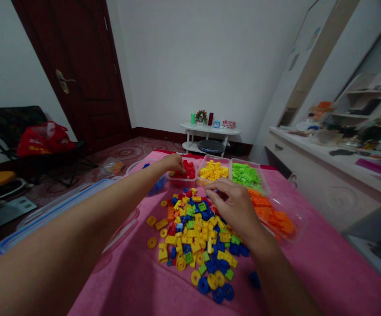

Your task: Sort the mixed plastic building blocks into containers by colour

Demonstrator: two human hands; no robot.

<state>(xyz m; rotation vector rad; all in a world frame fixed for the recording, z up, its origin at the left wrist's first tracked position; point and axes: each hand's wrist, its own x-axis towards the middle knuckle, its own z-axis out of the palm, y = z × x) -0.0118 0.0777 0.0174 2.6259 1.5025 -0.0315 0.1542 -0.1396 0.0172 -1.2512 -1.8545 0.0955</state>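
My left hand (pixel 174 163) reaches over a clear plastic box of red building blocks (pixel 188 169), its fingers bent down and drawn together. Whatever is in those fingers, if anything, is hidden. Above the right side of a mixed pile of building blocks (pixel 193 232) is my right hand (pixel 231 202), with the thumb and curved fingers apart and nothing visible between them. The pile holds yellow, blue, green, red and orange pieces, with several ring-shaped ones near its front and left edges.
Boxes of yellow blocks (pixel 214 170), green blocks (pixel 245 175), orange blocks (pixel 272 215) and blue blocks (pixel 157 186) curve round the pile on a pink cloth (pixel 131 281). Box lids (pixel 58 210) lie at left. A white dresser (pixel 311 162) stands at right.
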